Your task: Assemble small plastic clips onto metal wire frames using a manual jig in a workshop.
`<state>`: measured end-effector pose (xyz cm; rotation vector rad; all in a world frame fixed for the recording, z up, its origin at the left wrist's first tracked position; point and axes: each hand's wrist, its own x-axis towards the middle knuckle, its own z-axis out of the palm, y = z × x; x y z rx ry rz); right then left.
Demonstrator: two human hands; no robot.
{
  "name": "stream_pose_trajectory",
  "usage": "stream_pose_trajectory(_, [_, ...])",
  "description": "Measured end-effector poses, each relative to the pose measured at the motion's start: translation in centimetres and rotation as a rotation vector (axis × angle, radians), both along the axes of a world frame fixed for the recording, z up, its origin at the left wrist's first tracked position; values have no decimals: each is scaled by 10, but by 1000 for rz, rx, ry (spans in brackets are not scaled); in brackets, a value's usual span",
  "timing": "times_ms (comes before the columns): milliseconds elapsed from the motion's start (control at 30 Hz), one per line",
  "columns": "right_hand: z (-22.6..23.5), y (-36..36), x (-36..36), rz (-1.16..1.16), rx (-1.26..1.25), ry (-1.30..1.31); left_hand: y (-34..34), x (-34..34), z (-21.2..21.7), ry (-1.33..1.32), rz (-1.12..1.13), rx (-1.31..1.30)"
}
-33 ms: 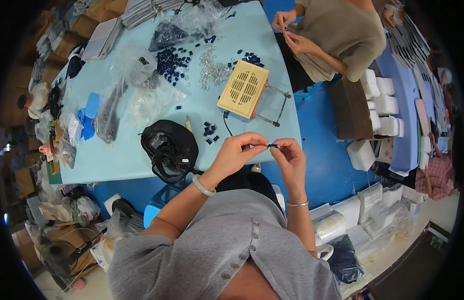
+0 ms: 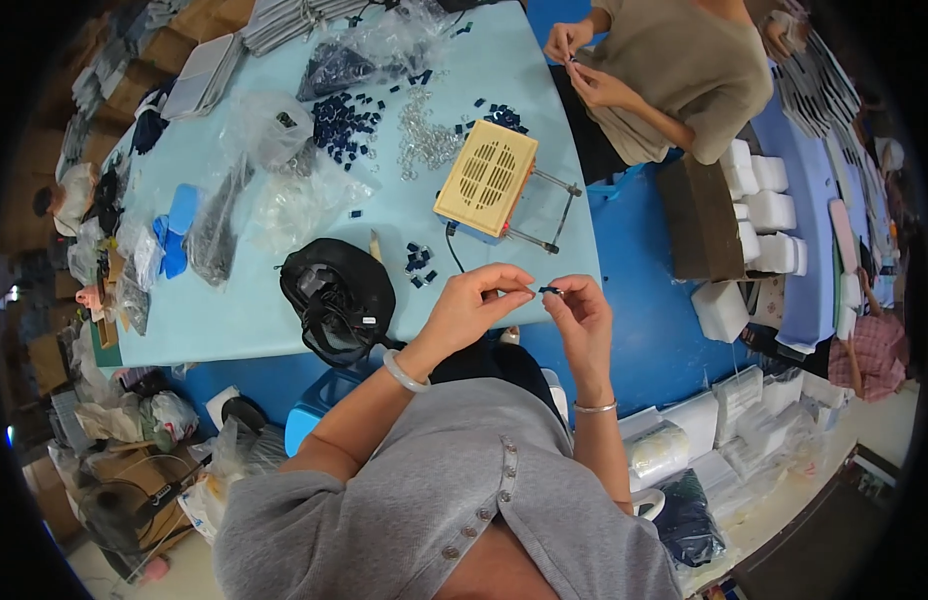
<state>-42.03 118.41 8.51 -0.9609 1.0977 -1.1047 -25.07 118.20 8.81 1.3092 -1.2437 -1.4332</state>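
The small dark piece (image 2: 550, 290) was held between the two hands, just above the near edge of the light blue tabletop (image 2: 234, 300). The left hand (image 2: 474, 300) pinched its left end with thumb and forefinger closed together, and the right hand (image 2: 582, 312) pinched its right end in the same way — so both hands were clamped on the one piece. Its long axis ran about left to right across the picture, from one set of fingertips to the other; the piece was too small to tell which end was the front, or perhaps there were two parts joined.

On the tabletop, just beyond the left hand, lay a few loose dark blue pieces (image 2: 418, 262), and farther away stood a cream-coloured box with slots (image 2: 486, 178). A black bag (image 2: 336, 298) lay to the left of the hands — near, but not touching them. Across the tabletop another person (image 2: 674, 70) worked with both hands raised.
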Motion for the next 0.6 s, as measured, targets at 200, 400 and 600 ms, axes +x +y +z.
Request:
stream_pose_trajectory(200, [-20, -29, -27, -90, -17, 271, 9, 9, -5, -23, -51, 53])
stream_pose_trajectory(400, [-44, -72, -39, -100, -139, 784, 19, 14, -5, -57, -87, 81])
stream_pose_trajectory(600, [-74, -100, -38, 48, -384, 1078, 26, 22, -5, -74, -89, 74])
